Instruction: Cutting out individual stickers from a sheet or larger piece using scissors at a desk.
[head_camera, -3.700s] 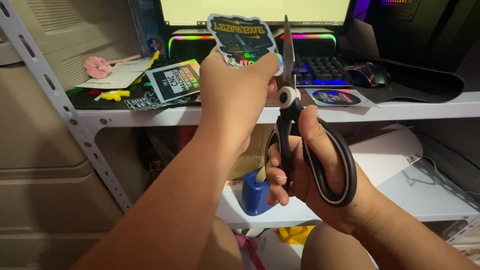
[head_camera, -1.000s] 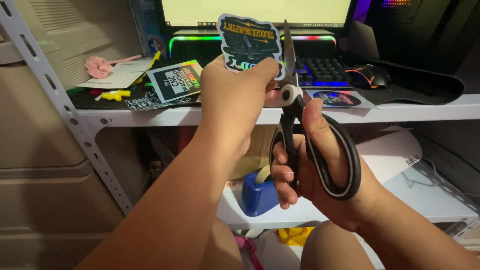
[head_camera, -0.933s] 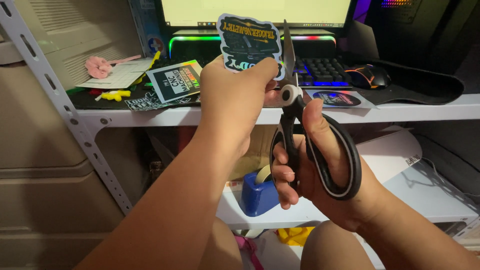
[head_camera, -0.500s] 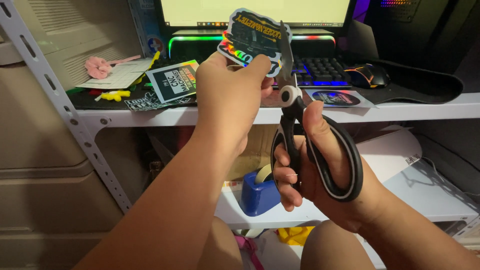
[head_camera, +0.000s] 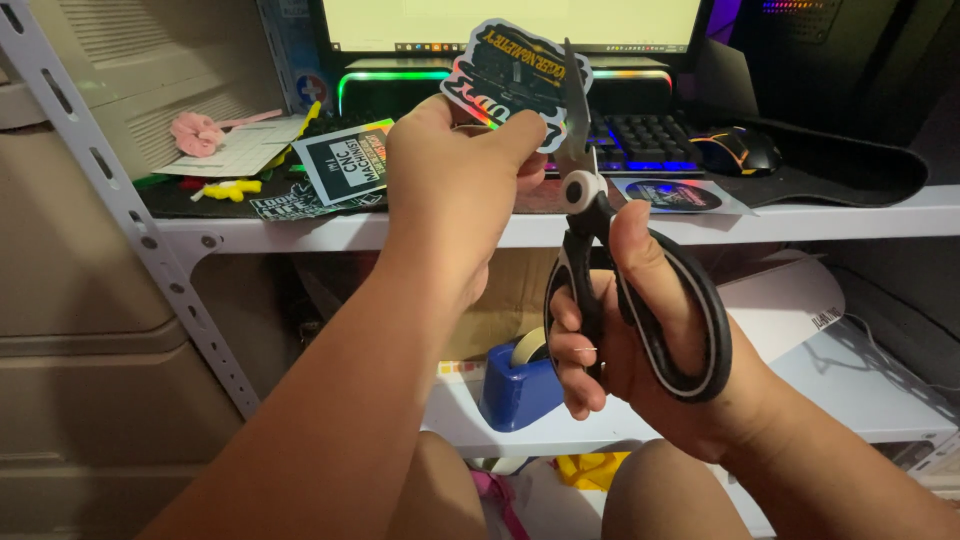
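My left hand (head_camera: 455, 190) pinches a dark sticker (head_camera: 515, 75) with a shiny rainbow edge, holding it up in front of the monitor. My right hand (head_camera: 640, 340) grips black scissors (head_camera: 600, 240) with grey-lined handles, fingers through the loops. The blades point upward and sit against the sticker's right edge. Both forearms reach up from the bottom of the view.
A white metal shelf (head_camera: 800, 215) carries a lit keyboard (head_camera: 650, 135), a mouse (head_camera: 735, 150), a round sticker (head_camera: 665, 195) and several printed stickers (head_camera: 345, 165) at left. Below stand a blue tape dispenser (head_camera: 515, 380) and a white paper roll (head_camera: 785, 300). A perforated upright (head_camera: 130, 215) runs at left.
My left hand has turned and tilted the sticker, shifting it a little right and up against the blades. The scissors have stayed nearly in place.
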